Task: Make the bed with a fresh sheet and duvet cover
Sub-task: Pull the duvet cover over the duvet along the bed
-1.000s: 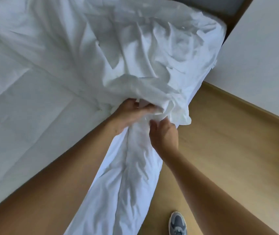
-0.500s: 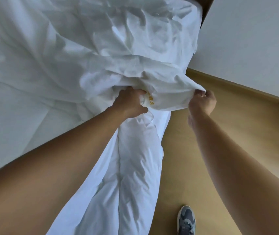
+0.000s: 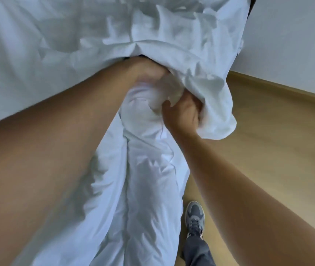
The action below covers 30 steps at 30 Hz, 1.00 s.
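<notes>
Right hand (image 3: 183, 114) back gripping duvet (image 3: 149, 169), left hand (image 3: 149, 72) under cover (image 3: 191, 52) edge

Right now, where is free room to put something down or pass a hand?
Free: the wooden floor between the hanging duvet cover, the wall and the shoe; also its smoother spread at upper left. Crowded: the middle, where left hand and right hand meet at the bunched duvet.
</notes>
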Tool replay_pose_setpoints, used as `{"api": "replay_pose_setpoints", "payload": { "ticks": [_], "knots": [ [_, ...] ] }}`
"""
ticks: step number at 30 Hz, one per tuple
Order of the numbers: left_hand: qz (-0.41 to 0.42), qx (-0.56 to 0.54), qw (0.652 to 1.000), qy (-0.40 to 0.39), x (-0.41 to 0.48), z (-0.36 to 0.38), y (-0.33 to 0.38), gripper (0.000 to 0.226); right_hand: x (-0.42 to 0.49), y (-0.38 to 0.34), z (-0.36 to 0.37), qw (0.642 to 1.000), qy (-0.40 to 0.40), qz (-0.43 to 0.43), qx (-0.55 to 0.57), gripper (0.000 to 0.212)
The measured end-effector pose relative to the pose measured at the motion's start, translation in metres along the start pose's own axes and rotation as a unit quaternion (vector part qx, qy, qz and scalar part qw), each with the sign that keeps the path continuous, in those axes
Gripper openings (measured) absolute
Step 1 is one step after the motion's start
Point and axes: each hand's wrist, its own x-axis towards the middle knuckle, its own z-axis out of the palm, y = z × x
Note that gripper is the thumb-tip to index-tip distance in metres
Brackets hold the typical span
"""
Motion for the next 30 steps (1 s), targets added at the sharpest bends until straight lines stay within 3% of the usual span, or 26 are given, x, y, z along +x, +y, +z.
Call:
{"api": "replay_pose_setpoints", "payload": {
  "ticks": [3,5,7,10,13,15,17,19,21,24,27,30],
  "knots": [
    [-0.054,-0.010,0.996,-0.075,0.011,-0.008,0.000,0.017,0.045,0.009,-0.010,0.992,0.029,0.025,-0.118,0.089],
    [-0.080,-0.017,0.989,-0.121,0.018,-0.012,-0.001,0.032,0.070,0.015,-0.013,0.990,-0.001,0.003,-0.140,0.081],
    [-0.052,0.006,0.988,-0.143,0.017,-0.008,-0.008,0.056,0.088,0.025,-0.012,0.991,-0.014,-0.001,-0.132,0.063],
    [0.001,0.175,0.982,-0.067,0.012,0.020,-0.023,0.091,0.105,0.033,-0.013,0.997,0.011,-0.015,-0.074,0.040],
    [0.008,0.260,0.965,0.022,0.008,0.056,-0.035,0.084,0.110,0.038,-0.027,0.995,-0.025,-0.101,-0.003,0.036],
    [0.059,0.216,0.970,0.091,0.011,0.061,-0.034,0.070,0.103,0.040,-0.043,0.980,-0.030,-0.195,0.014,0.045],
    [0.087,0.101,0.982,0.131,0.020,0.053,-0.020,0.057,0.084,0.043,-0.057,0.963,-0.034,-0.267,0.009,0.044],
    [0.081,0.036,0.987,0.137,0.036,0.041,-0.001,0.047,0.051,0.049,-0.063,0.940,-0.064,-0.334,-0.039,0.016],
    [0.049,0.067,0.988,0.129,0.044,0.036,0.015,0.040,0.015,0.051,-0.062,0.916,-0.079,-0.388,-0.067,0.033],
    [0.013,0.102,0.980,0.168,0.034,0.050,0.014,0.040,-0.002,0.052,-0.057,0.907,-0.103,-0.392,-0.114,0.027],
    [-0.024,0.089,0.968,0.232,-0.018,0.090,-0.010,0.076,0.003,0.053,-0.054,0.930,-0.111,-0.321,-0.144,0.015],
    [-0.083,-0.069,0.942,0.319,-0.087,0.160,-0.034,0.075,-0.012,0.059,-0.049,0.935,-0.137,-0.303,-0.125,0.027]
  ]
}}
